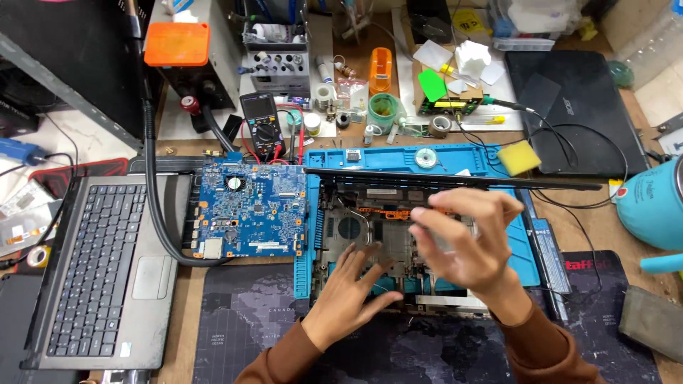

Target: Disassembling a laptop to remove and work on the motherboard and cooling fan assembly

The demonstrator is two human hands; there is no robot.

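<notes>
An opened laptop base (370, 227), its internals and fan exposed, lies on a blue repair mat (398, 160), with its lid (455, 180) seen edge-on behind it. My left hand (348, 288) rests flat on the base's front edge, fingers spread. My right hand (466, 238) hovers over the base's right half, blurred by motion, fingers curled around a small pale flat part that I cannot make out clearly.
A blue motherboard (252, 210) lies left of the base, a silver laptop (99, 270) further left. A multimeter (262, 126), tape rolls and small tools crowd the back. A closed black laptop (576, 99), a yellow sponge (519, 157) and a teal container (651, 203) sit at right.
</notes>
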